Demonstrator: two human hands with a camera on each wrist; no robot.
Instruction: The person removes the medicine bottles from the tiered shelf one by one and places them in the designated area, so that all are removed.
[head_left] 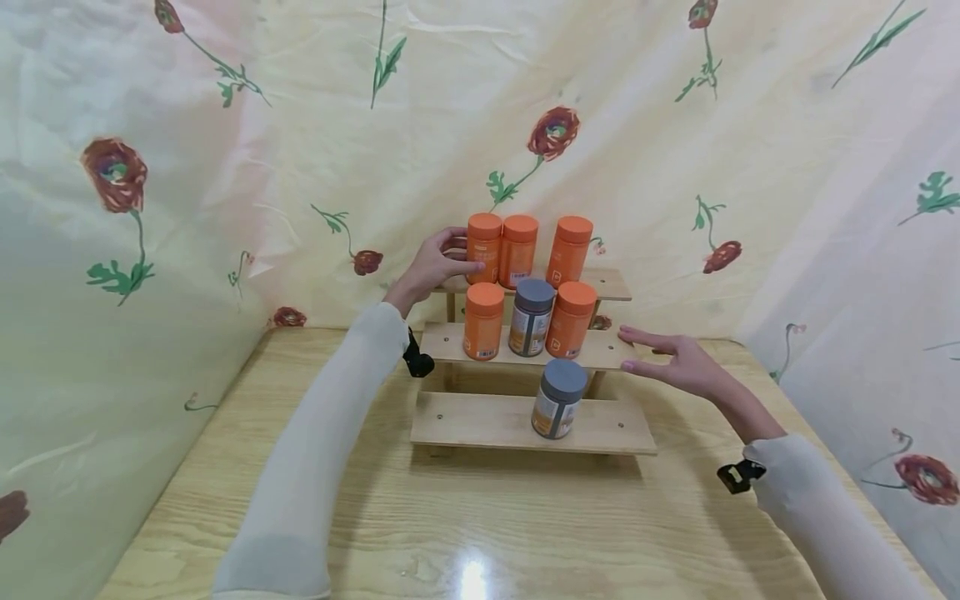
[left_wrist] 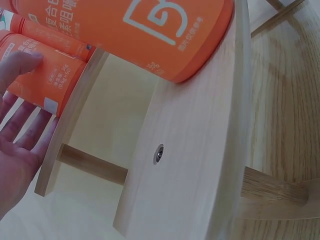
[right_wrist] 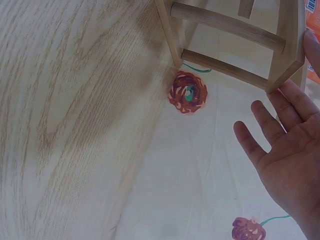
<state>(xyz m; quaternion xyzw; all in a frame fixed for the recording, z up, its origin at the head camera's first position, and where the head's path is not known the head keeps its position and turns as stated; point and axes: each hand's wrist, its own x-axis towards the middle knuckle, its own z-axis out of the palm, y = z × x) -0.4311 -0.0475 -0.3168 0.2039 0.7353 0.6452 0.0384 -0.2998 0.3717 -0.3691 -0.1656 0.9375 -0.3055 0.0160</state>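
A three-tier wooden stand [head_left: 480,421] bears several screw-lid jars. On its top tier, my left hand [head_left: 438,260] grips the leftmost orange jar [head_left: 489,248], thumb across the front and fingers around the left side. In the left wrist view, the thumb lies on that jar's label [left_wrist: 47,75]. Another orange jar [head_left: 519,250] stands right beside it, and a third orange jar [head_left: 570,254] is farther right. My right hand [head_left: 678,360] is at the right end of the middle tier, fingers extended; in the right wrist view, fingertips are right at the stand's edge [right_wrist: 290,65].
The middle tier holds an orange jar [head_left: 483,325], a grey-lidded jar [head_left: 528,329] and another orange jar [head_left: 572,325]. One grey-lidded jar [head_left: 555,412] stands on the bottom tier. A wooden table [head_left: 525,525] lies beneath, with flowered cloth [head_left: 450,125] behind and at both sides.
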